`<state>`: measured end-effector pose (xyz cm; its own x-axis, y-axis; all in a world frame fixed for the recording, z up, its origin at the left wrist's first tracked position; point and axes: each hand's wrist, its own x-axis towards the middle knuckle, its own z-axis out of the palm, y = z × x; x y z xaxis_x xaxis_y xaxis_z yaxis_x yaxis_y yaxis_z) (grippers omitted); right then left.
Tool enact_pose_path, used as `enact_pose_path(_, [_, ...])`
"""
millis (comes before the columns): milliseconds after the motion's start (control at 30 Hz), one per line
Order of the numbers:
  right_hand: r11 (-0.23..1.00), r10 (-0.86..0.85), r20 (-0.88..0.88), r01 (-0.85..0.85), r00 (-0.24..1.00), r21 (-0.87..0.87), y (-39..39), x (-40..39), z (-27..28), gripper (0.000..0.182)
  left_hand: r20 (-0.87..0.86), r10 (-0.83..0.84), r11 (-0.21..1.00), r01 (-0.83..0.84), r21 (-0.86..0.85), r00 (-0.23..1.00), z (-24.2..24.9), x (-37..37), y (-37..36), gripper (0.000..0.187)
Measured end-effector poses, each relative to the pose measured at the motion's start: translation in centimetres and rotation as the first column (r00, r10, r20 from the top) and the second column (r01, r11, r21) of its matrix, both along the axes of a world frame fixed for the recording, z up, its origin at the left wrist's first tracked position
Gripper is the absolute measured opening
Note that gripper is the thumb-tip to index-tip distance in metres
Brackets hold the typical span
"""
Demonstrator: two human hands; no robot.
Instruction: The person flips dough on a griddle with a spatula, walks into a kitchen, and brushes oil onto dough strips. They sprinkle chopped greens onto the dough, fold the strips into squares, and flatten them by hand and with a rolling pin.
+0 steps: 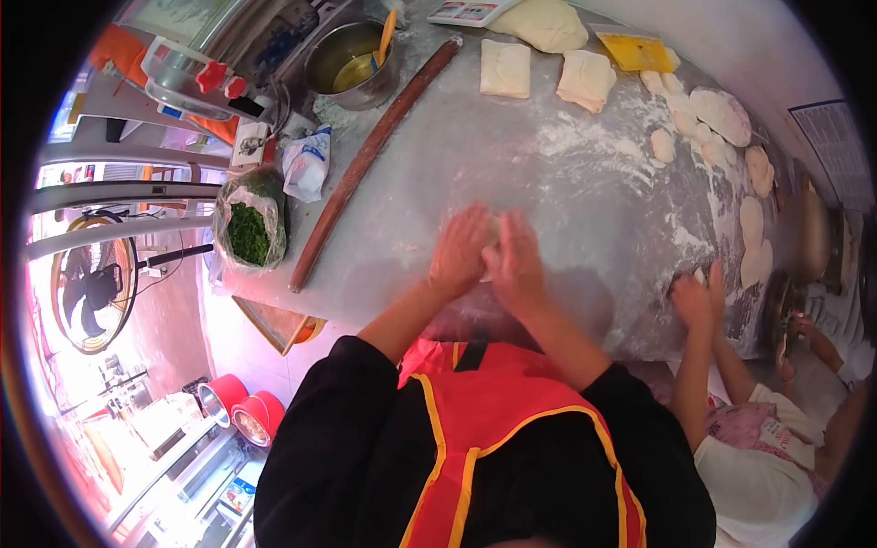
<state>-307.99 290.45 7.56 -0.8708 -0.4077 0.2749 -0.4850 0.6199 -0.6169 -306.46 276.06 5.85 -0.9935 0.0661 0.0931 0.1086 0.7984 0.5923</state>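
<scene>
Close to the table's near edge, my left hand (460, 250) and my right hand (516, 263) are close together, palms turned inward and fingers curved. Between them a small piece of dough (494, 226) shows in part; the hands cover most of it, and the fingertips are slightly blurred. Beneath is a grey metal work table (411, 210) with smears of flour (585, 142). To the left, a long brown rolling pin (375, 160) lies at a slant, apart from my hands.
Folded dough slabs (505, 69) and a yellow scraper (633, 52) lie at the back, small dough pieces (662, 144) at right. A metal pot (352, 68) and a bag of chopped greens (248, 235) stand left. A co-worker's hands (699, 297) work at right.
</scene>
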Motion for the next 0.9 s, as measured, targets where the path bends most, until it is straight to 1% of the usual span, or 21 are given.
enact_pose_path(67, [0.999, 0.031, -0.002, -0.031, 1.000, 0.027, -0.4, 0.3, -0.8, 0.060, -0.024, -0.121, 0.981, 0.116, -0.157, 0.992, -0.2, 0.5, 0.2, 0.058])
enact_pose_path(100, [0.998, 0.046, -0.005, -0.046, 0.999, 0.040, -0.5, 0.0, -1.1, 0.062, 0.029, -0.115, 0.979, 0.118, -0.168, 0.993, -0.3, -0.3, 0.0, 0.059])
enact_pose_path(167, [0.996, 0.058, 0.053, -0.061, 0.997, 0.062, -0.4, -0.4, -1.6, 0.064, 0.152, -0.084, 0.977, 0.112, -0.183, 0.985, -0.1, -0.3, 0.2, 0.061])
enact_pose_path(267, [0.993, 0.065, 0.085, -0.072, 0.994, 0.088, -0.5, -1.2, -1.8, 0.063, 0.128, -0.059, 0.971, 0.087, -0.223, 0.990, 0.2, -0.5, 0.5, 0.063])
enact_pose_path(300, [0.992, 0.067, 0.099, -0.077, 0.993, 0.100, -0.4, -1.2, -2.0, 0.062, 0.122, -0.053, 0.974, 0.078, -0.214, 0.991, 0.4, -0.2, 0.6, 0.064])
enact_pose_path(367, [0.994, 0.046, 0.015, -0.047, 0.999, 0.095, 0.7, -4.0, -2.8, 0.061, 0.111, -0.034, 0.980, 0.055, -0.191, 0.993, 0.8, 0.3, 0.8, 0.065])
enact_pose_path(400, [0.995, 0.039, -0.025, -0.036, 0.999, 0.094, 1.1, -5.9, -3.1, 0.060, 0.097, -0.044, 0.987, 0.059, -0.152, 0.994, 1.1, 0.8, 0.9, 0.066])
enact_pose_path(467, [0.979, -0.041, -0.050, 0.050, 0.998, 0.197, 0.5, -10.3, -2.2, 0.057, 0.078, -0.066, 0.995, 0.072, -0.073, 0.995, 1.5, 2.2, 1.1, 0.067])
enact_pose_path(500, [0.964, -0.077, -0.063, 0.091, 0.995, 0.248, 0.6, -11.4, -2.0, 0.055, 0.066, -0.084, 0.990, 0.091, -0.107, 0.994, 1.4, 2.5, 1.4, 0.067])
enact_pose_path(533, [0.959, 0.080, -0.017, -0.072, 0.997, 0.273, 1.0, -10.8, -1.9, 0.052, 0.057, -0.102, 0.984, 0.109, -0.143, 0.993, 1.3, 2.9, 1.5, 0.067])
enact_pose_path(567, [0.932, 0.227, 0.028, -0.225, 0.974, 0.285, 1.4, -9.7, -1.7, 0.050, 0.046, -0.128, 0.974, 0.135, -0.185, 0.991, 1.3, 3.0, 1.2, 0.067])
enact_pose_path(600, [0.881, 0.368, 0.069, -0.372, 0.927, 0.292, 1.8, -8.8, -1.6, 0.047, 0.036, -0.140, 0.973, 0.144, -0.179, 0.990, 1.3, 2.8, 0.6, 0.067])
enact_pose_path(667, [0.906, 0.225, 0.134, -0.258, 0.965, 0.335, 4.7, -6.6, -0.9, 0.043, 0.019, -0.142, 0.979, 0.144, -0.146, 0.990, 1.2, 3.2, 0.5, 0.068])
enact_pose_path(700, [0.911, 0.148, 0.165, -0.199, 0.975, 0.362, 6.2, -5.5, -0.5, 0.040, 0.017, -0.049, 0.998, 0.050, -0.041, 0.999, 1.1, 3.5, 0.3, 0.067])
enact_pose_path(767, [0.976, -0.067, 0.119, 0.040, 0.991, 0.215, 8.3, -3.5, 0.4, 0.041, 0.046, 0.122, 0.979, -0.128, 0.161, 0.991, 0.9, 3.7, -0.5, 0.067])
enact_pose_path(800, [0.977, -0.180, 0.108, 0.165, 0.978, 0.134, 8.9, -2.8, 0.9, 0.041, 0.065, 0.175, 0.965, -0.184, 0.186, 0.982, 0.7, 3.4, -0.9, 0.062])
enact_pose_path(833, [0.972, -0.232, 0.321, 0.229, 0.918, 0.047, 8.5, -2.0, 0.9, 0.042, 0.086, 0.230, 0.947, -0.244, 0.208, 0.969, 0.3, 3.0, -1.3, 0.056])
enact_pose_path(867, [0.951, -0.250, 0.522, 0.308, 0.816, -0.026, 6.8, -1.0, 1.3, 0.043, 0.106, 0.284, 0.926, -0.302, 0.228, 0.953, 0.1, 2.5, -1.6, 0.051])
enact_pose_path(900, [0.914, -0.233, 0.698, 0.398, 0.678, -0.082, 5.2, -0.2, 1.5, 0.044, 0.219, 0.256, 0.926, -0.304, 0.224, 0.942, 0.6, 1.9, -1.8, 0.046])
